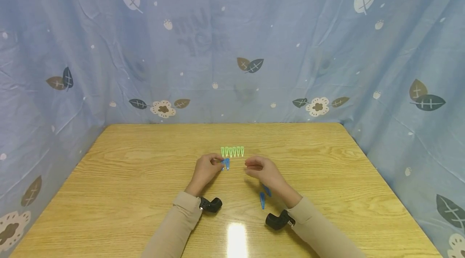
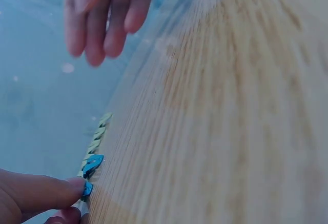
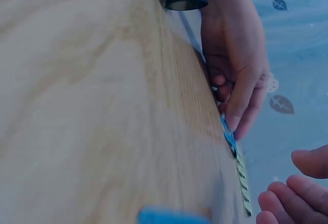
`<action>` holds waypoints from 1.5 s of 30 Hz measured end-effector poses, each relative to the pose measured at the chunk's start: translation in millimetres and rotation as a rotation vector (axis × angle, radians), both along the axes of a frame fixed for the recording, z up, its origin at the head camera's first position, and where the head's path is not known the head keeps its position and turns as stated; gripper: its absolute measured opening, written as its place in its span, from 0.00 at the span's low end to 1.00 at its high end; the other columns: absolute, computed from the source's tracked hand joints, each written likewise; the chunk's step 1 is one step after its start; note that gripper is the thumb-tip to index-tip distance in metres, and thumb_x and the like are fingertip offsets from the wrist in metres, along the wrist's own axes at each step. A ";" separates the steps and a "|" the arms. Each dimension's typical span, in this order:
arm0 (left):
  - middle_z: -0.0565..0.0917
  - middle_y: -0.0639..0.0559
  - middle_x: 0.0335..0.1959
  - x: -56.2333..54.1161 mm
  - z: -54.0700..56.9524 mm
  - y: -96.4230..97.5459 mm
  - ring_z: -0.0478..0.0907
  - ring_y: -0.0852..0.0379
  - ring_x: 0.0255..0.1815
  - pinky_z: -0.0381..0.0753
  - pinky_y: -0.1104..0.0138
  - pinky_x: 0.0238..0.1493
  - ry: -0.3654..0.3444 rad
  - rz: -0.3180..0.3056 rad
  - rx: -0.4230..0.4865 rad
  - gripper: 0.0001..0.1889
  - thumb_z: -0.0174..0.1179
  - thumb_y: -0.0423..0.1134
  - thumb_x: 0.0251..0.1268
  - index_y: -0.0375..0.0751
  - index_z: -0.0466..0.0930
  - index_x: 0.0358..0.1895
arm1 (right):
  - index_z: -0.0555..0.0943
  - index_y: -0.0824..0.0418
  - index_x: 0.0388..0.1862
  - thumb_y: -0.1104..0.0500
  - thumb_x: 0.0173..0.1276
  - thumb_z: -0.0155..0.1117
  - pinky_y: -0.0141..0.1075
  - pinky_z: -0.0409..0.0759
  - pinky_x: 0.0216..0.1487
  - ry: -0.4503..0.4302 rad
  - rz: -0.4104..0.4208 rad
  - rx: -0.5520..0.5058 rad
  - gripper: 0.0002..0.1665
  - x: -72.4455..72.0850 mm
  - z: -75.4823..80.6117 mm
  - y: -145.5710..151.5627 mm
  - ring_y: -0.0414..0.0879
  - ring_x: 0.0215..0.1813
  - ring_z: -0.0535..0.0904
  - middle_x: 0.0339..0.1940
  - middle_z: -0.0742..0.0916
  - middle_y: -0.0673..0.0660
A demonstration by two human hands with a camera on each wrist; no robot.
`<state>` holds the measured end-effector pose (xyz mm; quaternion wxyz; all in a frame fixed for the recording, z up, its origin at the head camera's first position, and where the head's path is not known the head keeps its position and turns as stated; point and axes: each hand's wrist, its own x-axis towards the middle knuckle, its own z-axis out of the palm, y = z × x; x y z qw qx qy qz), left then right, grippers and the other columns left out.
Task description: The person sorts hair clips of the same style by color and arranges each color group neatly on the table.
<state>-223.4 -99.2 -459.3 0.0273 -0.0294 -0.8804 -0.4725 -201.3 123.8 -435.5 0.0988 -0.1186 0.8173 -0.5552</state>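
Observation:
A row of several light green snap hair clips (image 1: 232,152) lies on the table. Just in front of its left end are two blue hair clips side by side. My left hand (image 1: 204,172) pinches the left one, the blue clip (image 2: 88,188), between thumb and fingers; the fingertips partly hide it. Its neighbour, a second blue clip (image 1: 227,164), lies free. To the right, my right hand (image 1: 268,173) hovers with fingers loosely bent and nothing in them. Below that hand lie another blue clip (image 1: 262,200) and one more blue clip (image 1: 267,190), partly covered by the wrist.
The wooden table (image 1: 145,149) ends at a blue patterned curtain (image 1: 218,48) at the back and sides. A black wrist camera (image 1: 211,204) sits on the left wrist, another black camera (image 1: 277,221) on the right. Glare whitens the table's front middle.

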 end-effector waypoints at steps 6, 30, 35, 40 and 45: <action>0.78 0.49 0.25 -0.6 0.0 -0.5 0.69 0.58 0.24 0.68 0.68 0.24 0.014 -0.007 0.000 0.10 0.66 0.34 0.56 0.39 0.85 0.41 | 0.73 0.69 0.59 0.60 0.67 0.62 0.44 0.76 0.58 0.024 0.056 -0.023 0.24 12.3 -1.8 24.2 0.59 0.59 0.76 0.58 0.79 0.66; 0.79 0.49 0.26 -1.7 -1.6 0.1 0.71 0.58 0.26 0.70 0.69 0.26 -0.001 0.008 0.000 0.10 0.66 0.35 0.56 0.40 0.85 0.41 | 0.71 0.73 0.59 0.64 0.65 0.62 0.29 0.78 0.52 0.041 0.063 -0.069 0.25 38.5 -28.5 62.3 0.60 0.55 0.78 0.55 0.79 0.70; 0.78 0.49 0.26 -1.5 -1.5 -0.2 0.70 0.57 0.26 0.70 0.68 0.26 0.001 0.004 0.000 0.10 0.66 0.35 0.56 0.40 0.85 0.42 | 0.74 0.71 0.56 0.67 0.62 0.64 0.30 0.78 0.51 0.112 0.032 0.015 0.22 39.7 -29.5 58.0 0.59 0.55 0.78 0.53 0.81 0.66; 0.78 0.49 0.26 -1.0 -1.6 0.0 0.70 0.57 0.25 0.70 0.68 0.26 0.006 0.003 0.003 0.09 0.66 0.35 0.56 0.40 0.85 0.41 | 0.76 0.69 0.53 0.69 0.61 0.64 0.31 0.79 0.48 0.145 -0.016 0.101 0.20 41.5 -28.7 53.7 0.54 0.50 0.79 0.49 0.83 0.62; 0.78 0.49 0.26 -0.6 -1.8 0.3 0.70 0.57 0.26 0.70 0.68 0.27 0.011 0.000 0.001 0.09 0.66 0.34 0.55 0.39 0.85 0.41 | 0.78 0.68 0.51 0.72 0.59 0.63 0.29 0.79 0.43 0.123 -0.067 0.165 0.18 42.8 -26.1 51.5 0.46 0.44 0.79 0.44 0.83 0.58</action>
